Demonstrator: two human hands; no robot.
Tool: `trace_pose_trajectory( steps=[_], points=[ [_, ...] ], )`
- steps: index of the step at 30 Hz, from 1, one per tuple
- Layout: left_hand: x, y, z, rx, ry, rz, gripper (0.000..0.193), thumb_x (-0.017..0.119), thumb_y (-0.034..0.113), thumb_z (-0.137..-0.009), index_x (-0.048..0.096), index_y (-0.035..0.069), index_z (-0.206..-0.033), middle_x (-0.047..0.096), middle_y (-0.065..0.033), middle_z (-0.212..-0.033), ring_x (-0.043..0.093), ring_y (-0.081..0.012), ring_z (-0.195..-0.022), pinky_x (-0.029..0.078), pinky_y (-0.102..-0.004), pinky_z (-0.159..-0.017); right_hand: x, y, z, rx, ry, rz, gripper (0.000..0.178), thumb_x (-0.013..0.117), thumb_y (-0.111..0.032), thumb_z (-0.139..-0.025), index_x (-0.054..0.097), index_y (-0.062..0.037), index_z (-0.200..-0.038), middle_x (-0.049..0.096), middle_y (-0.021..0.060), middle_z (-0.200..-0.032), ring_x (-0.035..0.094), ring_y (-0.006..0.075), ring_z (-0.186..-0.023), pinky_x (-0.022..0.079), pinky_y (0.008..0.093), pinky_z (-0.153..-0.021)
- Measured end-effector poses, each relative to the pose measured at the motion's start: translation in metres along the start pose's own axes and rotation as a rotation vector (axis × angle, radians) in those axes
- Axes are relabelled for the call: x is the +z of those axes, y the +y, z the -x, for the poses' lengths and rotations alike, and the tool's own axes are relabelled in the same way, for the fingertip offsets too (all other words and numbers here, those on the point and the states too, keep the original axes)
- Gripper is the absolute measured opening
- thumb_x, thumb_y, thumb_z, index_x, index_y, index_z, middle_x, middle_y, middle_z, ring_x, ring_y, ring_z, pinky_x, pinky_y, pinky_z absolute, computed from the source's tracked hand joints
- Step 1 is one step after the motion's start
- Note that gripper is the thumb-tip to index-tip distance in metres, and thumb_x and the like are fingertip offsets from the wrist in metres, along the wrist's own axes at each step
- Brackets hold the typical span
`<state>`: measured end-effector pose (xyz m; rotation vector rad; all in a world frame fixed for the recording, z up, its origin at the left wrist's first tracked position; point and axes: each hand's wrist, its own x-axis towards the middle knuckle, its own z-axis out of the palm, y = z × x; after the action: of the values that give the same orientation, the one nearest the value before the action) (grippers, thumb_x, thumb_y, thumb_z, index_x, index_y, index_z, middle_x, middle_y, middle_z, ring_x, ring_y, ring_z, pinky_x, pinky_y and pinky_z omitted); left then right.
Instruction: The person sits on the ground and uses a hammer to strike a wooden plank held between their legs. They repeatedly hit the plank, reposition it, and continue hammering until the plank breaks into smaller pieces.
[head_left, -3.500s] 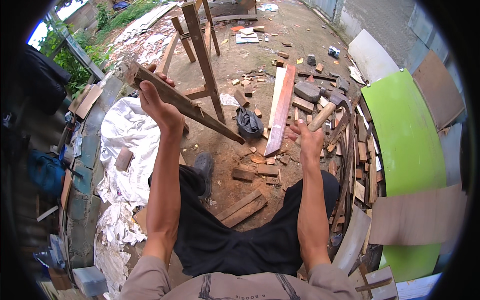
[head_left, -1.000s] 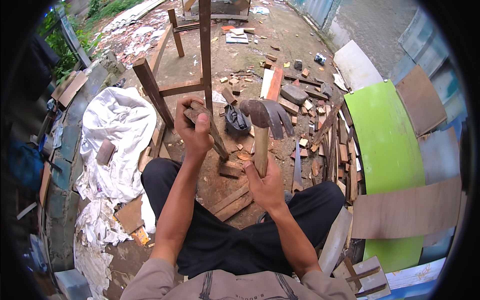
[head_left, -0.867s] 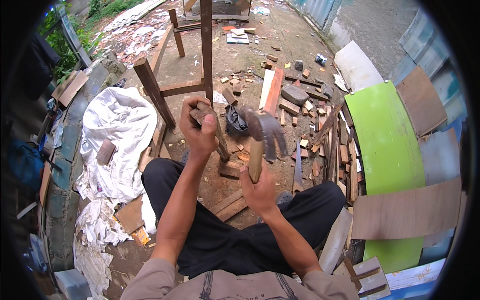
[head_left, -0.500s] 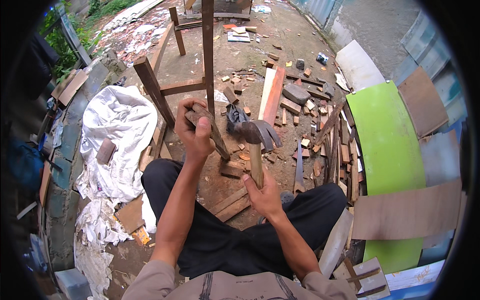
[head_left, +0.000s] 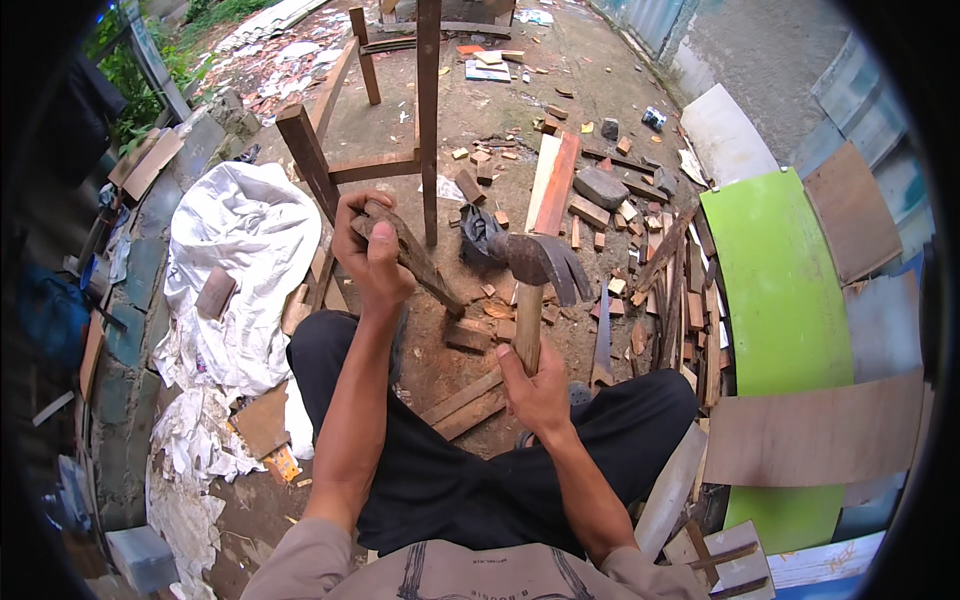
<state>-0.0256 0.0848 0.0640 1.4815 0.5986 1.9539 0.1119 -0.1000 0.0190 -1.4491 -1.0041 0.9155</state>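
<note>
My left hand (head_left: 378, 252) is wrapped round the upper end of a dark wooden stick (head_left: 425, 268), its thumb pressed along the near face. The stick slants down to the right, its lower end close to a short wood block (head_left: 467, 335) on the ground. In my right hand (head_left: 538, 388) is a claw hammer (head_left: 545, 268), gripped by its wooden handle with the head up and the claw pointing right. Hammer and stick are apart. Between my legs lies a pale wooden board (head_left: 465, 405). A tall wooden frame (head_left: 375, 168) stands just beyond my left hand.
Offcuts, a grey stone (head_left: 600, 187) and a saw blade (head_left: 602, 335) lie on the ground to the right. A green panel (head_left: 780, 290) leans along the right side. White cloth (head_left: 240, 250) with a brown block (head_left: 215, 293) on it is at left. A black plastic bag (head_left: 482, 236) lies ahead.
The hammer and my right hand have moved slightly right. My left hand and the stick have shifted a little left and tilted more. The whole view has moved slightly.
</note>
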Motion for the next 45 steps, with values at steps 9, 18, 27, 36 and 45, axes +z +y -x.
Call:
trace_pose_trajectory(
  steps=[9,18,27,36,45],
  points=[
    [0.007,0.002,-0.002,-0.024,0.025,-0.084,0.032,0.05,0.028,-0.082,0.051,0.0,-0.097,0.053,-0.009,-0.083,0.046,-0.0135,-0.074,0.039,-0.0261,-0.068,0.034,0.034,-0.012,0.037,0.027,0.243,0.024,0.062,-0.023,-0.091,0.059,0.0004,-0.095,0.059,0.0136,-0.069,0.059,0.0236,-0.064,0.046,0.0376,-0.063],
    [-0.014,-0.005,-0.014,-0.033,0.096,0.013,0.03,0.048,0.025,-0.081,0.05,-0.001,-0.095,0.051,-0.0093,-0.081,0.045,-0.0142,-0.073,0.038,-0.0267,-0.068,0.03,0.014,-0.02,-0.129,0.142,-0.171,0.025,0.058,-0.017,-0.096,0.046,-0.0053,-0.077,0.044,-0.0019,-0.054,0.043,0.007,-0.039,0.036,0.0238,-0.036],
    [-0.003,0.0,-0.01,-0.052,0.055,0.04,0.034,0.05,0.027,-0.077,0.048,-0.002,-0.095,0.05,-0.0113,-0.08,0.046,-0.0161,-0.073,0.041,-0.0282,-0.067,0.035,0.028,-0.018,0.082,-0.032,0.39,0.023,0.064,-0.022,-0.089,0.061,0.0004,-0.091,0.06,0.0135,-0.067,0.061,0.0236,-0.061,0.046,0.0391,-0.06],
    [-0.006,0.012,0.005,-0.103,-0.104,0.082,0.046,0.055,0.043,-0.077,0.05,-0.001,-0.092,0.052,-0.0103,-0.082,0.047,-0.0154,-0.074,0.039,-0.0283,-0.068,0.006,-0.011,-0.001,-0.003,-0.012,-0.053,0.023,0.06,-0.019,-0.097,0.05,-0.0036,-0.082,0.046,-0.0021,-0.056,0.044,0.0064,-0.04,0.035,0.0244,-0.036],
    [-0.007,0.017,0.011,-0.155,-0.29,0.179,0.056,0.058,0.051,-0.076,0.051,-0.002,-0.092,0.053,-0.0094,-0.084,0.048,-0.0158,-0.075,0.038,-0.029,-0.069,-0.004,0.001,0.014,0.13,-0.176,0.369,0.025,0.064,-0.023,-0.089,0.06,0.0013,-0.087,0.056,0.012,-0.064,0.056,0.0234,-0.06,0.045,0.0391,-0.061]
  ],
)
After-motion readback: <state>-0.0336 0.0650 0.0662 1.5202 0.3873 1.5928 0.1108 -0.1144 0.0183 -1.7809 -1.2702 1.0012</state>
